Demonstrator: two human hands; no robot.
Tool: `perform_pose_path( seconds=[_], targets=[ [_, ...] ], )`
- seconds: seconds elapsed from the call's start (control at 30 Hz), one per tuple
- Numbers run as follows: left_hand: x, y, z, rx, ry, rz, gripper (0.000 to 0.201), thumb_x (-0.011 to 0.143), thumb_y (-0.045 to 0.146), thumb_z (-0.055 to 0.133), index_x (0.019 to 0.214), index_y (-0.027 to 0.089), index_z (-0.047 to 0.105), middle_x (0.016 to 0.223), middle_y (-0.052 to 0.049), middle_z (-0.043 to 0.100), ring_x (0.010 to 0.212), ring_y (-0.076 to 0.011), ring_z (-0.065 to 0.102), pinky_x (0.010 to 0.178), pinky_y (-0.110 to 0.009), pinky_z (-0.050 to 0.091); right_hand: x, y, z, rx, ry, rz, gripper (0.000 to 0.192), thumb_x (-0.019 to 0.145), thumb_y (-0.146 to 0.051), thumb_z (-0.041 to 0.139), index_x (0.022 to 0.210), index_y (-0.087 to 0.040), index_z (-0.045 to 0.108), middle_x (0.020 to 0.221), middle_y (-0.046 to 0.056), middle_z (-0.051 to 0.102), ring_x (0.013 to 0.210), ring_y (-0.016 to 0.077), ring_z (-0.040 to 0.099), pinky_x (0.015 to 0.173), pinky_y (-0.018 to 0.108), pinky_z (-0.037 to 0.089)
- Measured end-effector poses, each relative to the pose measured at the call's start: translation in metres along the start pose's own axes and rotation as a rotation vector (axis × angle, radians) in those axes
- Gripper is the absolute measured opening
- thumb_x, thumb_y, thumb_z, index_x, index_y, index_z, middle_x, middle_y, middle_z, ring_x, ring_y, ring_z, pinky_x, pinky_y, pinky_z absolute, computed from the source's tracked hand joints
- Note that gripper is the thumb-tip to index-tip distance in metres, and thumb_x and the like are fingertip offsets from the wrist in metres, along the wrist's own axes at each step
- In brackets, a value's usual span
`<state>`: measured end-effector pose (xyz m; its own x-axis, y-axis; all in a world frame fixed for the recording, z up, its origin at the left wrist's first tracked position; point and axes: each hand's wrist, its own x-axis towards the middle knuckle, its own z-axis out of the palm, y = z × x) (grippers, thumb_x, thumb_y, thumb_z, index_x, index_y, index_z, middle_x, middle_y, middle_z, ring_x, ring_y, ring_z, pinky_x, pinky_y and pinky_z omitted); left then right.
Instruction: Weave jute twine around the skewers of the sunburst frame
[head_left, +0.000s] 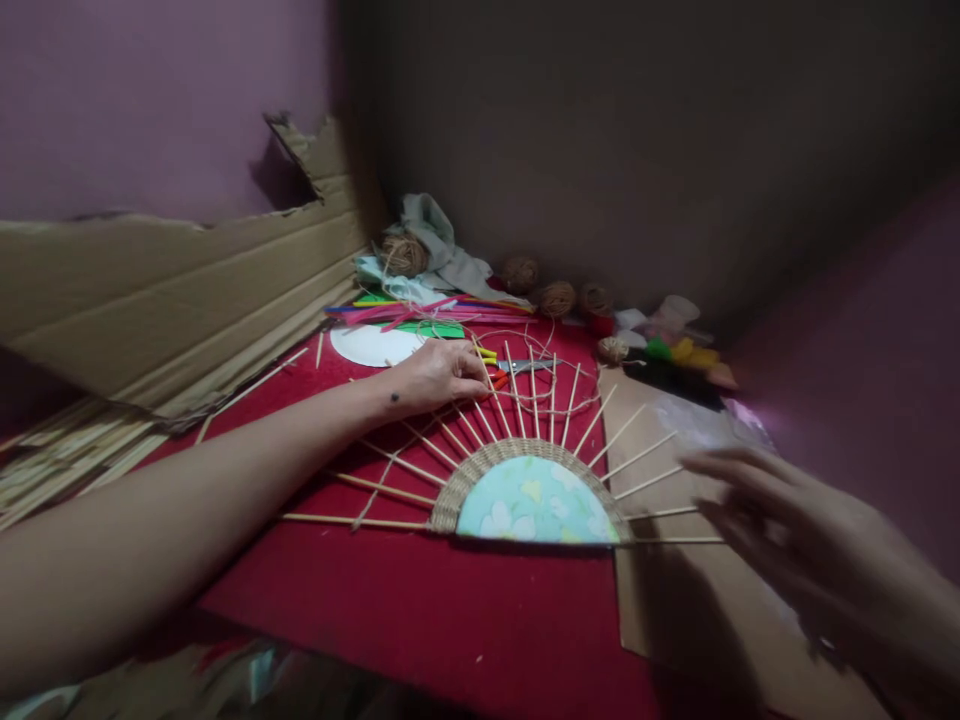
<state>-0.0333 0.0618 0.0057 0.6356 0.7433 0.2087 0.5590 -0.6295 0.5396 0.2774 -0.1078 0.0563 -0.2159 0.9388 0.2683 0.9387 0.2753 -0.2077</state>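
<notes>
A single camera sits on the person's head, looking forward and down across the red table (420,610) toward the room's corner. It is close enough that both forearms enter from the lower edges, with the half-round fan (534,495) near the centre.

A torn sheet of brown corrugated cardboard (172,290) is being leaned against the purple wall (135,100) on the left. A round white paper plate (373,346) is being partly covered by a pile of coloured sticks and green paper (420,313). Balls of brown twine (556,298) are being kept along the dark back wall, beside a crumpled grey-green cloth (439,245). Small coloured pom-poms (679,352) are being gathered at the right, near a flat cardboard piece (675,590).
</notes>
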Motion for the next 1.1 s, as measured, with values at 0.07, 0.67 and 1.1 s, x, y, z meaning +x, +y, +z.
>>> perform_pose_path(
  seconds=[0.07,0.67,1.1],
  targets=[
    [0.0,-0.001,0.0,-0.007,-0.001,-0.01,0.015,0.078,0.027,0.063,0.073,0.017,0.072,0.074,-0.002,0.059,0.067,-0.0111,0.051,0.065,-0.025,0.038,0.049,-0.033,0.021,0.122,-0.086,-0.126,0.023,0.082,-0.022,0.054,0.099,-0.027,0.068,0.099,0.008,0.066,0.071,0.0163,0.062,0.058,0.028,0.05],
    [-0.002,-0.02,-0.016,-0.018,-0.106,-0.044,0.014,0.076,0.029,0.063,0.081,0.018,0.071,0.079,-0.001,0.059,0.073,-0.012,0.054,0.067,-0.022,0.039,0.144,-0.087,0.117,0.215,-0.08,-0.079,0.013,0.079,-0.009,0.051,0.075,-0.017,0.06,0.072,0.005,0.062,0.066,0.0153,0.052,0.063,0.026,0.035],
    [-0.001,-0.017,-0.01,0.144,-0.103,-0.003,0.012,0.078,0.026,0.064,0.085,0.023,0.073,0.075,0.0,0.051,0.074,-0.0133,0.048,0.066,-0.024,0.033,0.145,-0.087,0.12,0.485,-0.094,0.012,0.01,0.074,-0.011,0.061,0.068,-0.018,0.065,0.062,0.0,0.061,0.06,0.0126,0.051,0.058,0.026,0.037]
  ],
)
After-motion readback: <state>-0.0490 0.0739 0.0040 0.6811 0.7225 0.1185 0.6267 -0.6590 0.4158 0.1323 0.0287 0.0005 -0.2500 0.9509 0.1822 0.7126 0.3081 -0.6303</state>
